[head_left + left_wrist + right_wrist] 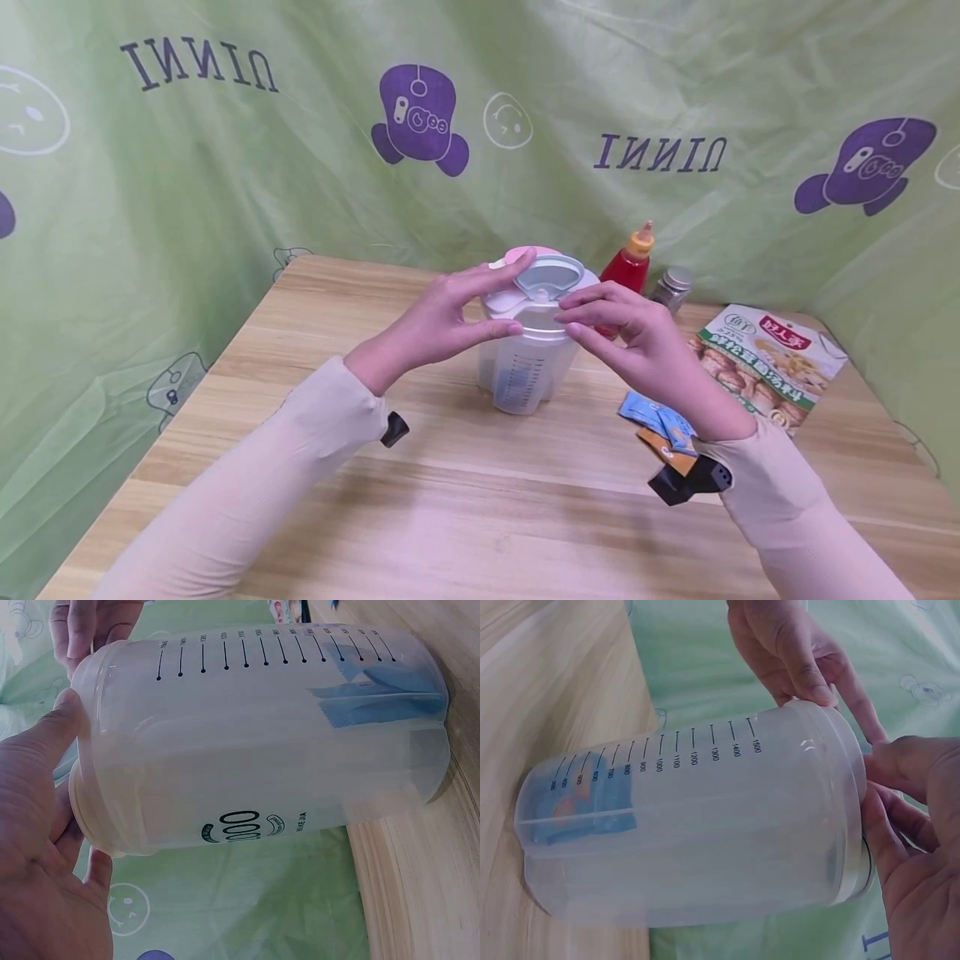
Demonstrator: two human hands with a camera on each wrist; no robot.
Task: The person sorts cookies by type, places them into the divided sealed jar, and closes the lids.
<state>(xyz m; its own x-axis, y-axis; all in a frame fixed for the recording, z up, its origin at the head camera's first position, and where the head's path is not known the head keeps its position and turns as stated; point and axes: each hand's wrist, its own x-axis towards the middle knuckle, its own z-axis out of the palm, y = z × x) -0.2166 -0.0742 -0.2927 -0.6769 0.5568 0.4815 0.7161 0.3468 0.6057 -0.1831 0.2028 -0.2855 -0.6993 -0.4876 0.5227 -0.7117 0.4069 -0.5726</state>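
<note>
At the centre of the head view, the storage container [528, 371] stands on the tabletop [487, 517], the left hand [453, 312] on the left of its lid [506, 302] and the right hand [637, 329] on the right. Behind it to the right is a squeeze bottle [625, 271], with a jar [672, 289] just right of that. Farther right sits a mushroom soup-mix carton [776, 354], sachets [652, 414] lying between it and the container, and a curtain [322, 167] hangs behind across the top.

INNIU flipped on green cloth [322, 142], scale numbers to 1500 on translucent container [727, 802], Chinese characters on box [772, 362]
</note>
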